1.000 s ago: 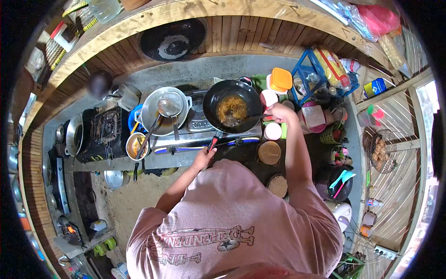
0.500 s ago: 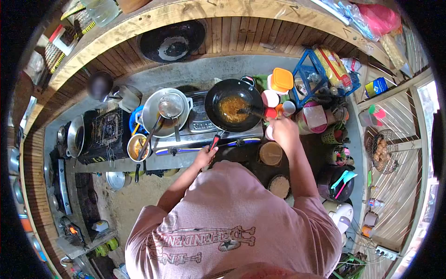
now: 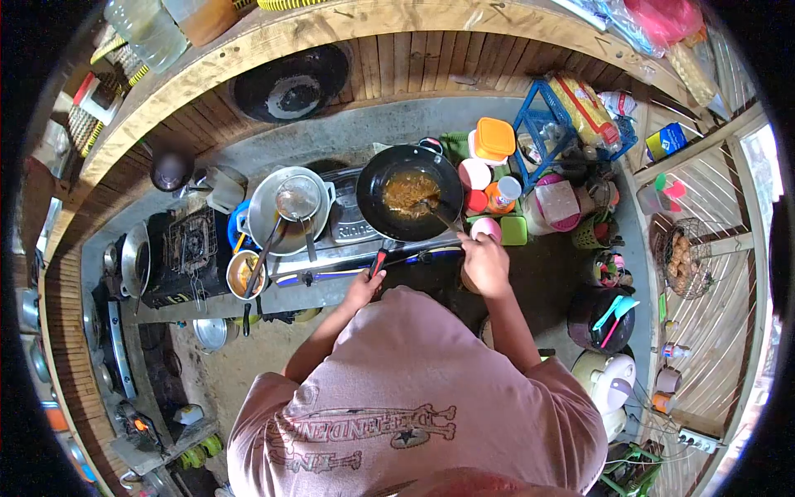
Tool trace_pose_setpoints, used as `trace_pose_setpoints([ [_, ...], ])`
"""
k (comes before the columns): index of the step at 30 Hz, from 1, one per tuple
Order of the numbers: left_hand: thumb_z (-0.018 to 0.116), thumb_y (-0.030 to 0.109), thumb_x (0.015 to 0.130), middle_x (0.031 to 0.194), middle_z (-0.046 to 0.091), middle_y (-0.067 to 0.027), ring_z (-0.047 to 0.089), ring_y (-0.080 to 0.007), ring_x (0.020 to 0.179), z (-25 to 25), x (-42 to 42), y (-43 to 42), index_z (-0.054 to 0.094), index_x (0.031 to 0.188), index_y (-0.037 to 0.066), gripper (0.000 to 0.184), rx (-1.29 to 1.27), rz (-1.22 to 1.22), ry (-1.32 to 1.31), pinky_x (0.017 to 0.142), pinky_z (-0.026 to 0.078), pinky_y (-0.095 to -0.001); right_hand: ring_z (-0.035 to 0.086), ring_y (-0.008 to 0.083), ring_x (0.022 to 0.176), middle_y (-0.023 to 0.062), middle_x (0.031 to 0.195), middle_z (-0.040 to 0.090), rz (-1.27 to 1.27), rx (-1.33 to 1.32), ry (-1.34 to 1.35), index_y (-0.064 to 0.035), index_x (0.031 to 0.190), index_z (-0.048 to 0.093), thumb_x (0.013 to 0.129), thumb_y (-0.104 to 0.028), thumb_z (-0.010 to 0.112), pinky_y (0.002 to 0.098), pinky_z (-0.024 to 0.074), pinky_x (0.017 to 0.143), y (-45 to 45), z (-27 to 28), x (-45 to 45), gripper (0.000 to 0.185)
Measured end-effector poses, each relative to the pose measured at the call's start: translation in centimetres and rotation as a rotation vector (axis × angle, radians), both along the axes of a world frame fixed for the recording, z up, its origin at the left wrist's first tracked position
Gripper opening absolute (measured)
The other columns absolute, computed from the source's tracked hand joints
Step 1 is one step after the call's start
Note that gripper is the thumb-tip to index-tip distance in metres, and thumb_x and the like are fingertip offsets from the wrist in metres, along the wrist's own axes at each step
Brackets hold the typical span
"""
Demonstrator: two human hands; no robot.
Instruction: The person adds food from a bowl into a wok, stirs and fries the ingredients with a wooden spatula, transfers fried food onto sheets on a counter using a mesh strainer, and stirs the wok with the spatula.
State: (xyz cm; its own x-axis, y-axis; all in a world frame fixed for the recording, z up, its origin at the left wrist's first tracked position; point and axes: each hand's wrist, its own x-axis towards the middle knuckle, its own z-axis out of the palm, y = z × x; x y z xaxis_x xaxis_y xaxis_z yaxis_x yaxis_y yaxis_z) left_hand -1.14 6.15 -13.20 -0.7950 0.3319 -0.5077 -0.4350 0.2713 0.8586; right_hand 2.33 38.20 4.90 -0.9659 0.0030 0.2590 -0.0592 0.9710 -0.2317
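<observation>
A black wok point(image 3: 449, 176) sits on the stove burner, holding brown, saucy shredded food point(image 3: 407, 192). My left hand point(image 3: 363, 288) is closed around the wok's red and black handle point(image 3: 378, 262) at the near side. The fingers of my right hand point(image 3: 486, 267) are wrapped round the handle of a dark spatula point(image 3: 447, 221). Its head lies in the food at the right part of the wok, with the exact shape hard to make out. Left of the wok, a strainer point(image 3: 298, 200) rests over a large silver pot point(image 3: 263, 184).
Lidded jars, including an orange-topped container point(image 3: 497, 138), crowd the right of the stove. Beyond stands a blue rack point(image 3: 530, 166). A small bowl point(image 3: 240, 282) with a utensil is at the stove's left front. Another black wok point(image 3: 331, 70) hangs on the wall behind.
My right hand has moved left and toward me, swinging the spatula's handle nearer the front. The food looks gathered more together. My left hand stays on the wok's handle.
</observation>
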Motion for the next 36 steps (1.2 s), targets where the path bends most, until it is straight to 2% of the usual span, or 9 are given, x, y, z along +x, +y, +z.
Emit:
trace_pose_setpoints([
  [6, 0.064, 0.045, 0.099, 0.066, 0.052, 0.004, 0.045, -0.0069, 0.056, -0.6, 0.3, -0.2, 0.055, 0.085, 0.012, 0.037, 0.016, -0.011, 0.017, 0.053, 0.036, -0.0258, 0.069, 0.0335, 0.069, 0.0158, 0.077, 0.069, -0.159, -0.004, -0.017, -0.0088, 0.111, 0.073, 0.091, -0.012, 0.058, 0.0451, 0.0553, 0.061, 2.0, -0.8, -2.0, 0.025],
  [8, 0.064, 0.046, 0.098, 0.06, 0.051, 0.0038, 0.045, -0.0089, 0.049, -0.9, 0.0, 0.0, 0.052, 0.079, 0.012, 0.041, 0.042, -0.027, 0.028, 0.046, 0.035, -0.0287, 0.07, 0.0334, 0.068, 0.0182, 0.074, 0.07, -0.142, -0.041, 0.017, -0.0063, 0.113, 0.071, 0.095, -0.017, 0.056, 0.0469, 0.0547, 0.058, 2.5, -3.9, -4.2, 0.025],
  [11, 0.062, 0.045, 0.099, 0.06, 0.05, 0.0034, 0.044, -0.0091, 0.048, 0.4, -0.5, 0.8, 0.05, 0.08, 0.011, 0.04, -0.086, -0.042, 0.09, 0.045, 0.035, -0.029, 0.072, 0.0333, 0.076, 0.0204, 0.079, 0.071, -0.175, -0.111, -0.18, -0.0073, 0.115, 0.071, 0.098, -0.025, 0.053, 0.0485, 0.0554, 0.063, 2.0, -8.1, -7.1, 0.031],
  [15, 0.062, 0.049, 0.099, 0.067, 0.053, 0.0021, 0.046, -0.0074, 0.055, 3.5, -0.7, 1.7, 0.055, 0.087, 0.012, 0.04, 0.049, -0.042, -0.023, 0.05, 0.037, -0.0267, 0.071, 0.0357, 0.082, 0.0157, 0.084, 0.072, -0.07, -0.277, -0.177, -0.0134, 0.116, 0.073, 0.095, -0.02, 0.056, 0.0492, 0.0553, 0.073, 0.7, -5.7, -6.5, 0.028],
  [18, 0.062, 0.049, 0.099, 0.066, 0.053, 0.0023, 0.047, -0.0078, 0.054, 3.5, -0.4, 2.2, 0.054, 0.088, 0.011, 0.041, -0.008, -0.048, -0.05, 0.05, 0.039, -0.0273, 0.07, 0.0342, 0.083, 0.0166, 0.089, 0.072, 0.012, -0.176, -0.094, -0.0137, 0.114, 0.074, 0.091, -0.016, 0.06, 0.0471, 0.0555, 0.073, 1.6, -2.0, -4.8, 0.027],
  [20, 0.061, 0.048, 0.099, 0.06, 0.049, 0.0022, 0.048, -0.0095, 0.046, 3.0, 0.1, 2.6, 0.05, 0.081, 0.011, 0.042, -0.029, -0.003, 0.031, 0.043, 0.037, -0.0286, 0.068, 0.0331, 0.079, 0.0149, 0.087, 0.07, 0.016, -0.147, 0.032, -0.0149, 0.114, 0.074, 0.089, -0.012, 0.063, 0.0447, 0.0546, 0.069, 2.8, -0.5, -3.4, 0.028],
  [24, 0.061, 0.05, 0.099, 0.06, 0.051, 0.0007, 0.049, -0.0103, 0.046, 2.7, 0.7, 3.0, 0.049, 0.083, 0.01, 0.044, -0.027, -0.003, -0.018, 0.042, 0.038, -0.0289, 0.068, 0.0332, 0.078, 0.0137, 0.086, 0.068, -0.012, -0.082, -0.045, -0.0164, 0.117, 0.072, 0.091, -0.015, 0.061, 0.0452, 0.0548, 0.068, 4.6, 3.1, -0.7, 0.028],
  [28, 0.061, 0.048, 0.099, 0.06, 0.051, 0.0003, 0.049, -0.0104, 0.046, 2.7, 1.3, 3.6, 0.049, 0.087, 0.009, 0.042, 0.043, 0.053, -0.113, 0.042, 0.038, -0.0279, 0.068, 0.0333, 0.08, 0.0138, 0.088, 0.069, 0.001, -0.016, -0.183, -0.0175, 0.12, 0.07, 0.094, -0.019, 0.059, 0.046, 0.0554, 0.069, 6.6, 2.4, 0.2, 0.028],
  [36, 0.059, 0.043, 0.102, 0.065, 0.051, 0.0004, 0.05, -0.0102, 0.052, 2.1, 2.0, 4.1, 0.048, 0.094, 0.009, 0.036, 0.05, 0.109, -0.085, 0.047, 0.04, -0.0267, 0.069, 0.0341, 0.081, 0.0144, 0.089, 0.069, 0.024, -0.087, -0.187, -0.0169, 0.118, 0.071, 0.094, -0.018, 0.059, 0.046, 0.0558, 0.069, 7.3, 1.5, -0.1, 0.027],
])
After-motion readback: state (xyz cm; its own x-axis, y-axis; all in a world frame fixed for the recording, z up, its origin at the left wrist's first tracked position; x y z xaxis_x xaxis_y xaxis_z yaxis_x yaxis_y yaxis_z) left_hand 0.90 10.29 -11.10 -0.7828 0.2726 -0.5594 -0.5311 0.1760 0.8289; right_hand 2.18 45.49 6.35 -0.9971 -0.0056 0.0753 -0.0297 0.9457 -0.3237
